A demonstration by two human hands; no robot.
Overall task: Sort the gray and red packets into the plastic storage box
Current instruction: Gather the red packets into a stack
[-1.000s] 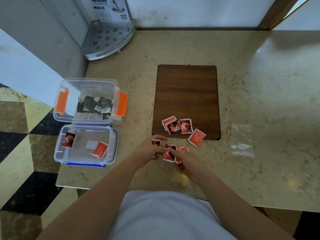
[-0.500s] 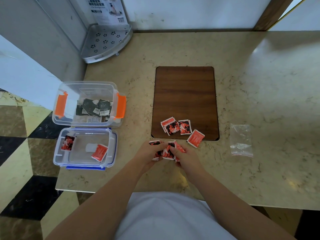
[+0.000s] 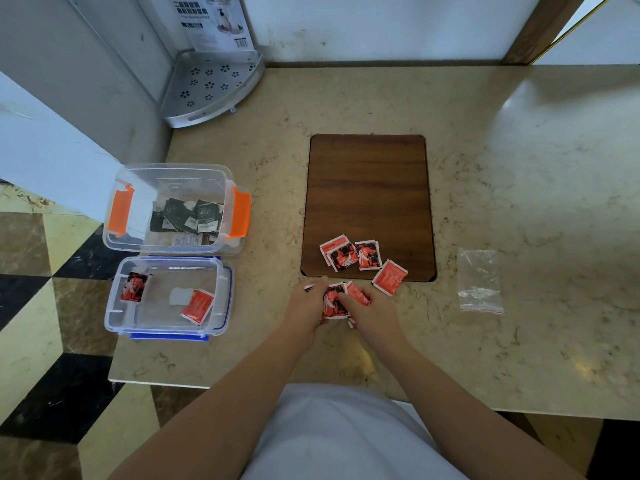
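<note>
My left hand [image 3: 306, 306] and my right hand [image 3: 375, 311] meet just below the brown board [image 3: 369, 188], both gripping a small bunch of red packets [image 3: 334, 301] between them. Several more red packets [image 3: 351, 254] lie on the board's near edge, one [image 3: 389, 277] hanging off its lower right. At the left, the clear box with orange latches [image 3: 239, 213] holds several gray packets [image 3: 187, 216]. In front of it, the clear box with a blue rim [image 3: 225, 296] holds two red packets [image 3: 197, 306].
An empty clear zip bag [image 3: 479, 280] lies right of the board. A perforated metal corner shelf [image 3: 211, 84] stands at the back left against the wall. The marble counter's left edge [image 3: 114, 372] runs just beside both boxes.
My two hands have drawn closer together, bunching the loose red packets into one stack held between them. Everything else stays put.
</note>
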